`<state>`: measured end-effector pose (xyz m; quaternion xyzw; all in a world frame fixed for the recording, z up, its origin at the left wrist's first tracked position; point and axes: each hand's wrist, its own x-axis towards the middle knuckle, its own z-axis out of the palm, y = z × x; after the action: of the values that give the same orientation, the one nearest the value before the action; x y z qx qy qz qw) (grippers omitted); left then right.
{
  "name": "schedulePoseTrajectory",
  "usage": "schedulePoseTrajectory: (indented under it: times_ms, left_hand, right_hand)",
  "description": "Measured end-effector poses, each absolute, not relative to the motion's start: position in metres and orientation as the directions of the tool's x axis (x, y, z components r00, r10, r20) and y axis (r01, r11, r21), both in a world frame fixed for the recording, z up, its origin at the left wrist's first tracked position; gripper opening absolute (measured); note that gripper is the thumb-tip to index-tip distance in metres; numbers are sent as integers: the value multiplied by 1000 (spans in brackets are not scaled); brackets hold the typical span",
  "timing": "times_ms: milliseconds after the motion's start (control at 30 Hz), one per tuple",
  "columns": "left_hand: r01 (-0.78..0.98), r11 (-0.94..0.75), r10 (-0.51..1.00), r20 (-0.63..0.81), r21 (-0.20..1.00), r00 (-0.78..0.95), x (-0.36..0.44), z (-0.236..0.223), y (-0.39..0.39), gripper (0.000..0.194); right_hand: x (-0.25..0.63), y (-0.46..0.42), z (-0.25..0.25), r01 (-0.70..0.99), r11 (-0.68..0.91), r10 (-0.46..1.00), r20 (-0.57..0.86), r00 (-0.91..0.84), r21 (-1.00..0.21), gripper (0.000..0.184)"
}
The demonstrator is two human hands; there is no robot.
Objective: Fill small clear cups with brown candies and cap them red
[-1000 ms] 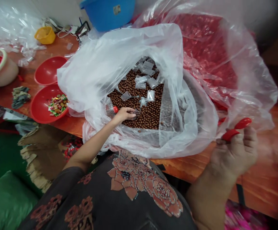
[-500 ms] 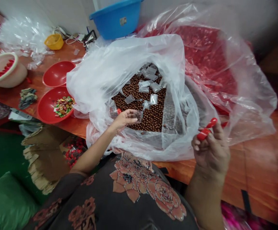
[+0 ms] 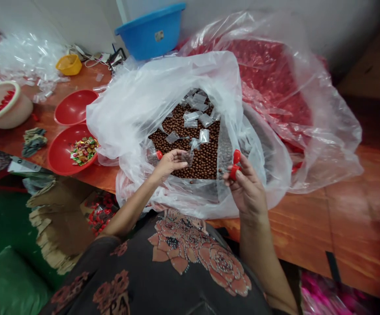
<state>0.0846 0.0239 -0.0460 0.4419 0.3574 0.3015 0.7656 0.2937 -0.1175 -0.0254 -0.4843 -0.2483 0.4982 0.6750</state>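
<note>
Over a big white plastic bag (image 3: pixel 163 83) of small brown balls (image 3: pixel 204 159), my left hand (image 3: pixel 168 166) pinches a small clear plastic container (image 3: pixel 187 159). My right hand (image 3: pixel 250 190), at the bag's right side, holds a red flip cap (image 3: pixel 235 171) with its lid raised. The cap and the container are apart. Several clear containers (image 3: pixel 204 136) lie loose on the balls. Just behind my left hand, a red cap (image 3: pixel 159 155) shows at the bag's left edge, seemingly on a clear container partly hidden by the plastic.
To the left stand two red bowls (image 3: pixel 54 153), one with wrapped sweets (image 3: pixel 84 151), and a white tub (image 3: pixel 26 105) of red pieces. A blue basin (image 3: pixel 150 37) is at the back. A clear bag of red items (image 3: pixel 271 74) lies right. Below, a cardboard box (image 3: pixel 55 218) holds red-capped containers.
My right hand has moved left with the red cap, from beyond the bag's right edge to over the bag. My left hand still holds the clear container in about the same place.
</note>
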Motion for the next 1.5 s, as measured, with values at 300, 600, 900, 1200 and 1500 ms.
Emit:
schedulePoseTrajectory:
  times_ms: [300, 600, 900, 1200, 1500]
  left_hand:
    - [-104, 414, 740, -267, 905, 617, 91, -38, 11, 45]
    - [6, 397, 678, -298, 918, 672, 92, -32, -4, 44]
    - [-13, 421, 650, -291, 907, 701, 88, -19, -20, 40]
    - [12, 421, 686, -327, 907, 650, 84, -20, -26, 40]
    - [32, 368, 711, -303, 929, 635, 84, -15, -28, 42]
  right_hand:
    - [280, -104, -34, -333, 2, 923, -127, 363, -943, 43]
    - [275, -89, -36, -287, 17, 898, -111, 425, -958, 25]
    - [263, -94, -41, -327, 70, 948, -39, 315, -942, 21]
    - [268, -112, -36, 95, 169, 942, 189, 276, -981, 10]
    - [263, -115, -39, 462, 340, 851, 477, 219, -819, 31]
